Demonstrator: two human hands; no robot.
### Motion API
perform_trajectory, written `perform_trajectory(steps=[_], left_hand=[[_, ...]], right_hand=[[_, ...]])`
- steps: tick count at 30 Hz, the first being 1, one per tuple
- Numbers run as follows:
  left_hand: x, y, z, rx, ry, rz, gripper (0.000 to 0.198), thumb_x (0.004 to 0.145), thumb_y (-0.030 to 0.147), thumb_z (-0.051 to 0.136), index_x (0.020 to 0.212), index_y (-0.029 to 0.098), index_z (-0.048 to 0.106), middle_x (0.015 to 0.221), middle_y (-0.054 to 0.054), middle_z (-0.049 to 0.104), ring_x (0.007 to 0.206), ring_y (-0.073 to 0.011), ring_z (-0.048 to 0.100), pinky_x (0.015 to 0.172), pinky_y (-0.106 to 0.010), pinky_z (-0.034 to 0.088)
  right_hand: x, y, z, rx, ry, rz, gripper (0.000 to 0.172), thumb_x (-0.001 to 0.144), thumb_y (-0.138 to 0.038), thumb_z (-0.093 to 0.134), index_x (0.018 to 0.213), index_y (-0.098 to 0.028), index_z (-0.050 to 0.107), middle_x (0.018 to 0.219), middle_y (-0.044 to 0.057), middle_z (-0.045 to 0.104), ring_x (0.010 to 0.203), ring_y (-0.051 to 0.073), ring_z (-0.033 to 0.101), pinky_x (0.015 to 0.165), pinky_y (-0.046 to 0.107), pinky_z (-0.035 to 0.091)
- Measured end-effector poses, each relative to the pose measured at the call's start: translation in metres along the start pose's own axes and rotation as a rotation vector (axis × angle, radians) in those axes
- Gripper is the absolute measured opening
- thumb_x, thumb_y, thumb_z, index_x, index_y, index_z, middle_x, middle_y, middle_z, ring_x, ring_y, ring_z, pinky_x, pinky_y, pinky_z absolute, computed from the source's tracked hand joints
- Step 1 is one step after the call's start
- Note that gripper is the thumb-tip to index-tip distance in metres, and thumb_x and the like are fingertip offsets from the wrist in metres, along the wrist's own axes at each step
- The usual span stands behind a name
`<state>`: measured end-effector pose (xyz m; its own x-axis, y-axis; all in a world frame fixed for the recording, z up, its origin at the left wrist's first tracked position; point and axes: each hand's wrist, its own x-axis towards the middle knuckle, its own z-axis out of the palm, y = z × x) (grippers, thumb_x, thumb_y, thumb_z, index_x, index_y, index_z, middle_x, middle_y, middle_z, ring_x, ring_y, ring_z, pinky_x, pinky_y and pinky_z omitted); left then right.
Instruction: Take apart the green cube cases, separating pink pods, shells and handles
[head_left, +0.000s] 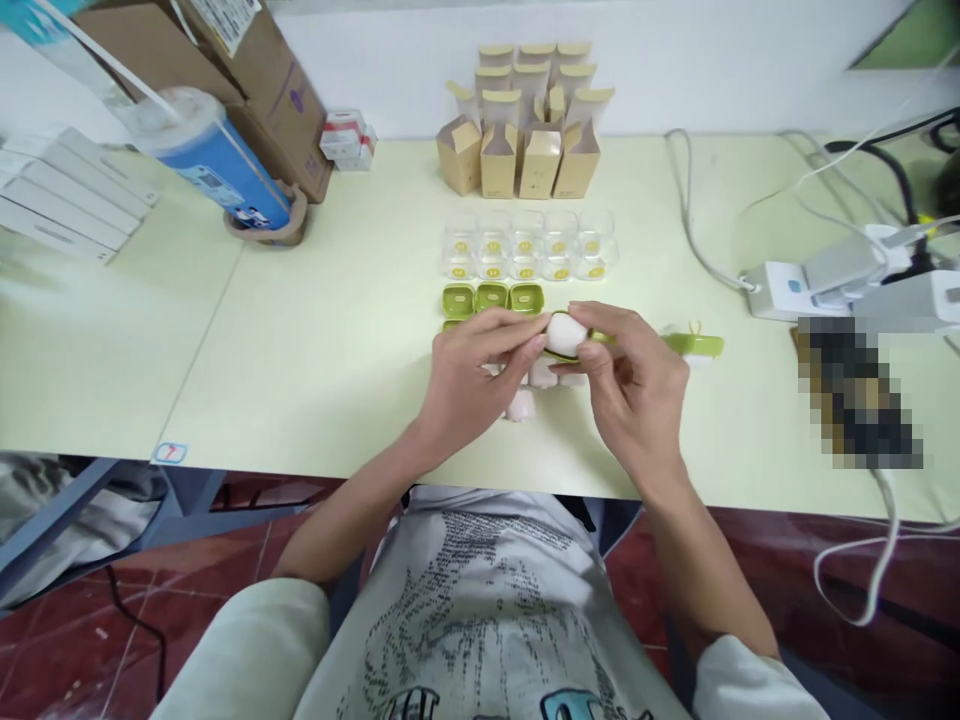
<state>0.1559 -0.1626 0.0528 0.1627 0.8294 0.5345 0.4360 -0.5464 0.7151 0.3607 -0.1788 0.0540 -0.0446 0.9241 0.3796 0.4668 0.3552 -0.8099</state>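
Between both hands is a white egg-shaped piece [566, 334] with a dark green rim around its lower edge. My left hand [469, 375] grips it from the left, fingertips and thumb closed on it. On the other side, my right hand [637, 372] pinches it with thumb and fingers. Small olive-green cups [491, 298] stand in a row just beyond, partly covered by my left hand. Several pale rounded pieces [521, 406] lie on the table under the hands. A green strip with a white underside [694, 345] lies right of my right hand.
Clear cups with yellow marks [525, 247] form two rows behind the green ones. Open small cardboard boxes [499, 160] stand against the wall. A blue tumbler [225, 165] and a large carton [277, 110] are at left; a power strip [784, 292] with cables is at right.
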Motion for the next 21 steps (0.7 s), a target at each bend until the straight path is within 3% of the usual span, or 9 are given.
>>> perform_trajectory(steps=[5, 11, 14, 18, 21], left_hand=[[0.002, -0.003, 0.001, -0.007, -0.036, -0.021, 0.020, 0.116, 0.026, 0.073, 0.124, 0.025, 0.092, 0.119, -0.006, 0.091, 0.101, -0.0166, 0.085, 0.078, -0.026, 0.068], [0.016, -0.002, -0.002, 0.125, -0.006, 0.191, 0.017, 0.112, 0.014, 0.072, 0.117, 0.020, 0.087, 0.115, -0.005, 0.092, 0.104, -0.0177, 0.088, 0.085, -0.027, 0.069], [0.023, -0.005, -0.003, 0.254, 0.024, 0.301, 0.022, 0.108, 0.012, 0.066, 0.113, 0.020, 0.085, 0.110, -0.002, 0.092, 0.098, -0.0179, 0.089, 0.084, -0.030, 0.069], [0.029, -0.005, -0.003, 0.340, 0.047, 0.367, 0.026, 0.102, 0.011, 0.060, 0.088, 0.022, 0.079, 0.086, 0.002, 0.086, 0.079, -0.0153, 0.083, 0.073, -0.028, 0.062], [0.029, -0.003, -0.001, 0.310, 0.065, 0.342, 0.022, 0.095, 0.011, 0.061, 0.080, 0.022, 0.073, 0.078, 0.004, 0.081, 0.073, -0.0141, 0.079, 0.069, -0.027, 0.058]], right_hand=[[0.002, -0.002, -0.005, -0.248, -0.068, -0.099, 0.036, 0.114, -0.050, 0.075, 0.146, -0.037, 0.082, 0.135, 0.013, 0.085, 0.114, 0.039, 0.084, 0.089, 0.058, 0.078], [0.007, 0.005, -0.002, -0.204, 0.012, -0.234, 0.033, 0.114, -0.035, 0.075, 0.147, -0.033, 0.082, 0.140, 0.013, 0.079, 0.119, 0.033, 0.084, 0.090, 0.051, 0.082], [0.011, 0.006, 0.001, -0.218, 0.038, -0.341, 0.030, 0.114, -0.029, 0.076, 0.144, -0.028, 0.082, 0.126, 0.011, 0.078, 0.106, 0.026, 0.083, 0.084, 0.041, 0.082], [0.014, 0.003, 0.001, -0.145, 0.025, -0.314, 0.025, 0.114, -0.029, 0.078, 0.138, -0.027, 0.083, 0.116, 0.007, 0.076, 0.094, 0.021, 0.080, 0.079, 0.035, 0.081], [0.011, 0.005, 0.001, -0.092, 0.001, -0.300, 0.023, 0.113, -0.026, 0.078, 0.136, -0.026, 0.083, 0.115, 0.007, 0.076, 0.094, 0.020, 0.080, 0.078, 0.034, 0.080]])
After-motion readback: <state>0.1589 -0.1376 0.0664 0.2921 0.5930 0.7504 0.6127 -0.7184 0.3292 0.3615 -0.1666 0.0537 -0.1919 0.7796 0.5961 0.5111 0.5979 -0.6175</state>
